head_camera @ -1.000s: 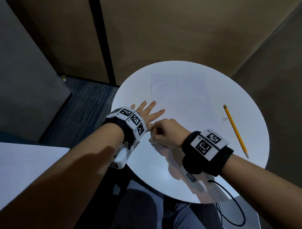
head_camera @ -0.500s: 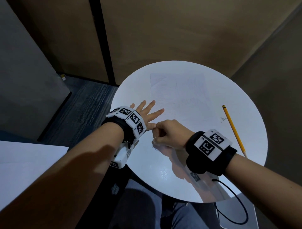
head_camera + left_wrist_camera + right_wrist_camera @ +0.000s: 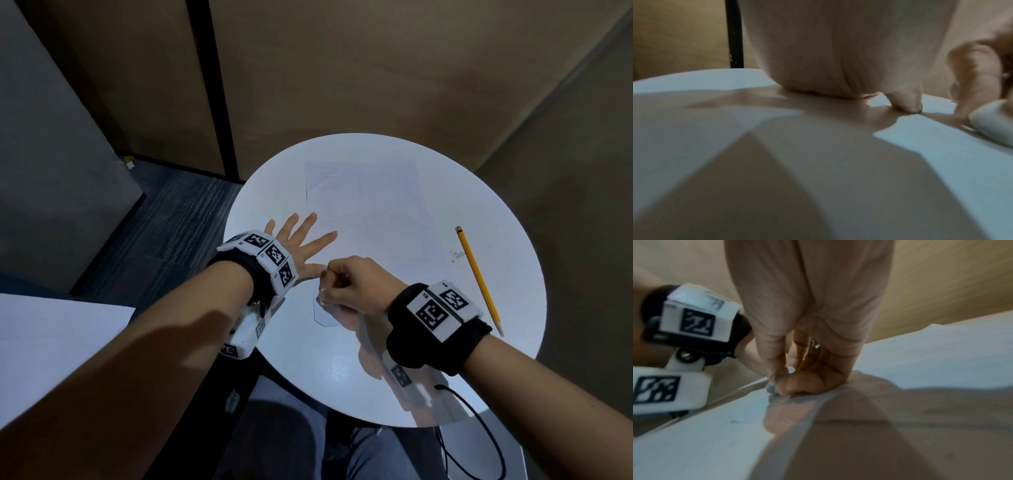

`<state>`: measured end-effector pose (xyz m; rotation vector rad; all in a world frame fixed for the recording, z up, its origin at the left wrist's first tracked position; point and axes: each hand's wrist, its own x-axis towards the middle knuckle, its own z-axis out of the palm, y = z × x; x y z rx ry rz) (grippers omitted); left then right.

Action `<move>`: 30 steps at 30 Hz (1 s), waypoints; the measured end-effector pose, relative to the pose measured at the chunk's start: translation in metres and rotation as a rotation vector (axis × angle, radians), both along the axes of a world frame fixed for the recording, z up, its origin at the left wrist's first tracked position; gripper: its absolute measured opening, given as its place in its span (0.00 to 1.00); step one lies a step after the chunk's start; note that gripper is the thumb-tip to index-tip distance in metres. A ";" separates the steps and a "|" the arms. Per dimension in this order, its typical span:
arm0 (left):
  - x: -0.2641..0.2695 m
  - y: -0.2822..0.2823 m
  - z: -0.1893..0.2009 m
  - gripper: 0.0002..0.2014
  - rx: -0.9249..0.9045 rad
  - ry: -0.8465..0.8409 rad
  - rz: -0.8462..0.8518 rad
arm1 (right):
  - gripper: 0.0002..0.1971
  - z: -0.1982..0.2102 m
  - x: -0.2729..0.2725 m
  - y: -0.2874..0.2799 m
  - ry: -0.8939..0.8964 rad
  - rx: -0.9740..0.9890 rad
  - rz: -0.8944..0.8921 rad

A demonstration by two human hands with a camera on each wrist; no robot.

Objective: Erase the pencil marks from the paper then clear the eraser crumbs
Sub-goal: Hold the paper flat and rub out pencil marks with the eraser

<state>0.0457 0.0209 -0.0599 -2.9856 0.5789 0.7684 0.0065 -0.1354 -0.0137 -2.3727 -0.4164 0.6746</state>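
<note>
A white sheet of paper (image 3: 366, 212) with faint pencil marks lies on the round white table (image 3: 445, 359). My left hand (image 3: 301, 240) rests flat on the paper's left edge, fingers spread and straight. My right hand (image 3: 346, 284) is curled into a fist near the sheet's near left corner, pinching a small white eraser (image 3: 322, 297) whose end touches the paper. The eraser (image 3: 995, 120) shows at the right of the left wrist view, under the right hand's fingertips (image 3: 972, 81). In the right wrist view the curled fingers (image 3: 797, 382) press down and hide the eraser.
A yellow pencil (image 3: 479, 279) lies on the table to the right of the paper, with small dark crumbs (image 3: 457, 255) beside it. A second white surface (image 3: 51, 342) sits at the lower left. Brown walls stand behind the table, and a black cable (image 3: 479, 442) hangs from my right wrist.
My right hand with the eraser has shifted slightly right and toward me along the paper's near edge. The left hand has stayed flat in place.
</note>
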 end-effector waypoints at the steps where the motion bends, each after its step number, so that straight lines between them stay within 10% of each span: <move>1: -0.001 -0.001 0.001 0.32 0.004 0.004 0.001 | 0.04 0.000 0.001 0.000 -0.009 0.011 -0.024; 8: -0.008 -0.006 0.013 0.32 0.077 -0.069 -0.139 | 0.16 0.002 -0.011 -0.001 -0.040 -0.025 0.091; 30: -0.002 -0.015 0.003 0.38 0.001 -0.061 -0.114 | 0.10 0.006 -0.006 -0.009 0.029 -0.004 0.067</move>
